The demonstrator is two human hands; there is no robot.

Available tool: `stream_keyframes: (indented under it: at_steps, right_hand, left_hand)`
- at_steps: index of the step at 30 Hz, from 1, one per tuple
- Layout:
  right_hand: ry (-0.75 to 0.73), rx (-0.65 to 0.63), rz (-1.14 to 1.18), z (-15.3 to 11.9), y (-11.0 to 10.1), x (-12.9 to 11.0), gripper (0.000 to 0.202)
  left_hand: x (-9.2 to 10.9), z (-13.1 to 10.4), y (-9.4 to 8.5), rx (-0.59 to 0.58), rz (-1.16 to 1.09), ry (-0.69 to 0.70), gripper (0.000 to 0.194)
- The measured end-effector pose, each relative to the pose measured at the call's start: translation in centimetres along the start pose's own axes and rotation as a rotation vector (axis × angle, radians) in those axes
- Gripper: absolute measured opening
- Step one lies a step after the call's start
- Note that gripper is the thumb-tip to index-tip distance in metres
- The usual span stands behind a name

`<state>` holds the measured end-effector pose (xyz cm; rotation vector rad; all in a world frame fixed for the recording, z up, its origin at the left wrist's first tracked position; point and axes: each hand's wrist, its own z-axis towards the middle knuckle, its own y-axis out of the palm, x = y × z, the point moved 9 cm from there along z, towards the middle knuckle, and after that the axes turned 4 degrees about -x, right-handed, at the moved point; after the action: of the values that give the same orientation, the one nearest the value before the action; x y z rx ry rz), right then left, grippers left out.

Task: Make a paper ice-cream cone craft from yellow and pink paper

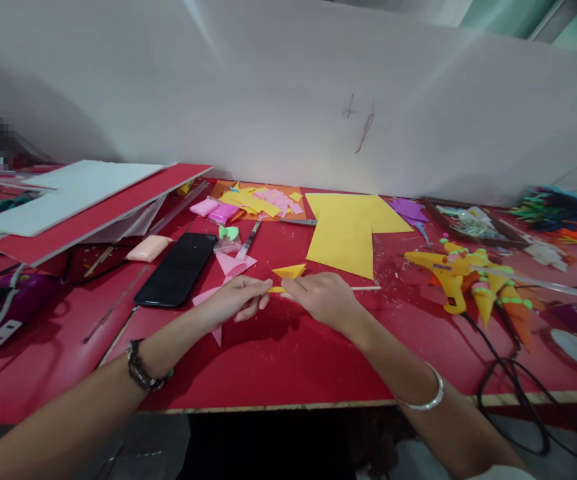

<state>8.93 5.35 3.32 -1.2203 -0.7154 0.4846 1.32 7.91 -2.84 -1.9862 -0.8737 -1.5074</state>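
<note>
My left hand [243, 297] pinches the left end of a thin strip of yellow paper [277, 290] at the centre of the red table. Close beside it, my right hand [322, 299] is closed on the same yellow strip and on a thin white stick [365, 288] that sticks out to its right. A small folded yellow piece [289, 271] lies just behind my fingertips. Pink paper shapes [233, 265] are near my left hand. The large yellow sheet [343, 233] lies behind my right hand.
A black phone [176, 270] lies left. A yellow glue gun [443, 273] and orange-yellow cones [485, 297] are right. Cut paper scraps [263, 200] lie behind. White and red boards [75, 193] lean at back left. A tray [473, 223] stands back right.
</note>
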Motion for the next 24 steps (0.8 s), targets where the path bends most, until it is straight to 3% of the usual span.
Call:
stream_keyframes:
  at_steps: [3, 5, 10, 13, 18, 24]
  right_hand:
    - [-0.015, -0.007, 0.014, 0.0, 0.1, 0.0, 0.034]
    - [-0.010, -0.026, 0.047, 0.1, 0.3, 0.1, 0.038]
    - [0.081, -0.122, 0.153, 0.2, 1.6, 1.1, 0.038]
    - [0.104, -0.140, 0.249, 0.3, 1.8, 1.2, 0.036]
    - [0.110, -0.164, 0.326, 0.3, 1.9, 0.9, 0.036]
    - [0.114, -0.117, 0.255, 0.1, 2.0, 1.2, 0.033]
  left_hand:
    - [-0.3, 0.0, 0.4, -0.028, -0.008, -0.026, 0.045]
    - [0.2, -0.1, 0.3, -0.012, 0.138, 0.015, 0.047]
    - [4.3, -1.3, 0.1, 0.168, 0.969, 0.399, 0.037]
    - [4.8, -1.5, 0.5, 0.188, 1.213, 0.506, 0.030]
    - [4.8, -1.5, 0.8, 0.108, 1.072, 0.541, 0.034]
    - [3.5, -1.0, 0.3, 0.046, 0.625, 0.330, 0.039]
